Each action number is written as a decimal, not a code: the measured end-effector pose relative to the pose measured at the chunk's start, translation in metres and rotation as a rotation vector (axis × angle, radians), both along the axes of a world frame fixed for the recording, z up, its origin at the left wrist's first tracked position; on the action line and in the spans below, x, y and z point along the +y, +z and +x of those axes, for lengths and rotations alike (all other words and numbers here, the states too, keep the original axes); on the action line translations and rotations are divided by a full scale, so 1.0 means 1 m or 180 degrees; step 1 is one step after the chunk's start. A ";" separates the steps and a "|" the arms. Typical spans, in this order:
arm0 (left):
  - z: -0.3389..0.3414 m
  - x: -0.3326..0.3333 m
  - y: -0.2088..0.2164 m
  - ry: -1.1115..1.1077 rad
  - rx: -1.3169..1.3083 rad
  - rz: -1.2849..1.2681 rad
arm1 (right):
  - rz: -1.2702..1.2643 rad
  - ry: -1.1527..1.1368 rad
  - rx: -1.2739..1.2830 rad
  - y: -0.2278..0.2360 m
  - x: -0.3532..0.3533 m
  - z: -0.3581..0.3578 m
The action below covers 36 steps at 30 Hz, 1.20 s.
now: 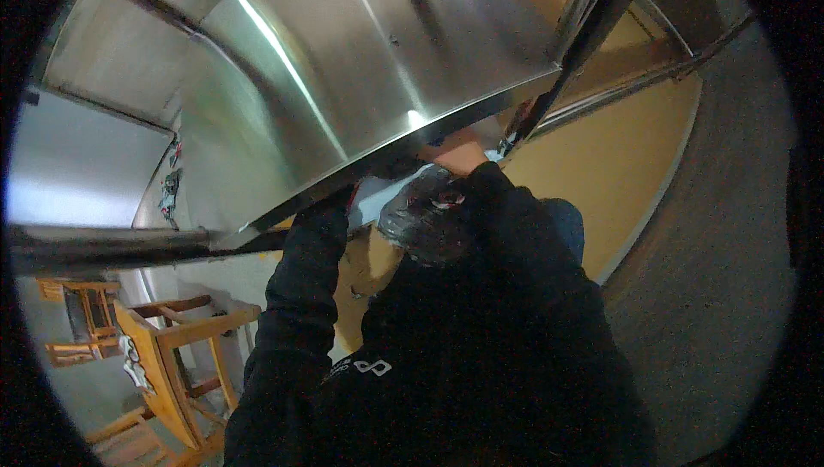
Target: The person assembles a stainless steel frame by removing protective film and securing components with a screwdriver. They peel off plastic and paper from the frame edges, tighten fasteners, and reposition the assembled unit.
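A stainless steel table (378, 63) slants across the view above my arms. My right hand (461, 154) reaches in under its front edge. Its back and wrist show; its fingers are hidden below the edge. My left forearm runs up to the same edge further left, and that hand is out of sight behind it. Between my arms a pale bluish-white flat thing (382, 199) shows below the edge; its kind is unclear. Just below it, close to my right wrist, is a dark, glossy, crumpled-looking thing (425, 218). I cannot make out what either hand holds.
Metal legs and bars (592, 106) frame the table on the right. A tan board or panel (614, 171) with a curved-looking edge lies beyond my right arm. Wooden chairs (184, 351) stand at the lower left. Another metal surface (81, 171) is at the far left.
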<state>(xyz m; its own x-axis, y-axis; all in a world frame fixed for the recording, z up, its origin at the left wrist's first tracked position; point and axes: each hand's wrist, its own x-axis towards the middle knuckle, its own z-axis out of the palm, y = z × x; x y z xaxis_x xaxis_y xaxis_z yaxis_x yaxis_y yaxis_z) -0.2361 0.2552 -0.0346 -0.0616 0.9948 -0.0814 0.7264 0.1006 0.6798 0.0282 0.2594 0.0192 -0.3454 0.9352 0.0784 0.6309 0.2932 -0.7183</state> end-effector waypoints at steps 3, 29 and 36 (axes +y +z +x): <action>-0.017 -0.009 -0.009 0.0044 -0.0022 -0.0203 | 0.0670 0.0441 -0.0811 -0.031 0.010 -0.016; -0.018 -0.046 -0.041 -0.0002 -0.0863 -0.0649 | 0.1343 0.0187 -0.0433 -0.070 0.011 -0.003; -0.004 -0.063 -0.034 -0.0104 0.0386 -0.0001 | 0.1999 0.0310 0.0303 -0.075 0.003 0.005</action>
<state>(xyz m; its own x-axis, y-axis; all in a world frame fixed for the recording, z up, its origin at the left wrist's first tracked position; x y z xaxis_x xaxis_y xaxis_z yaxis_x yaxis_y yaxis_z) -0.2405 0.1924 -0.0690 -0.0384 0.9964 -0.0755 0.8061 0.0756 0.5869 0.0337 0.2622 -0.0563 -0.3909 0.6659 0.6354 0.5222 0.7289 -0.4427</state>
